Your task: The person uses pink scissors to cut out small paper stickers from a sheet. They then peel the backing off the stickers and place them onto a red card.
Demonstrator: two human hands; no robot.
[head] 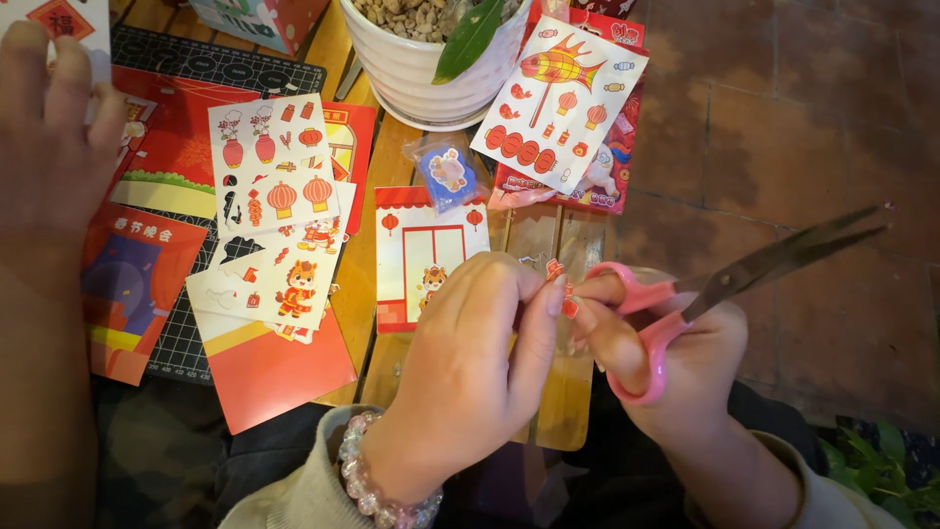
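My left hand (470,353), with a bead bracelet at the wrist, pinches a tiny red sticker piece (556,269) between thumb and fingertips. My right hand (676,362) has its fingers through the pink handles of a pair of scissors (744,279), whose dark blades point up and to the right, slightly apart. The fingertips of both hands meet at the small red piece above the table's near edge.
Sticker sheets (279,196) and red paper cards (264,367) lie on a dark cutting mat (186,343) on the wooden table. A white plant pot (421,73) stands at the back, a fish sticker sheet (558,103) beside it. Another person's hand (49,127) is at the left.
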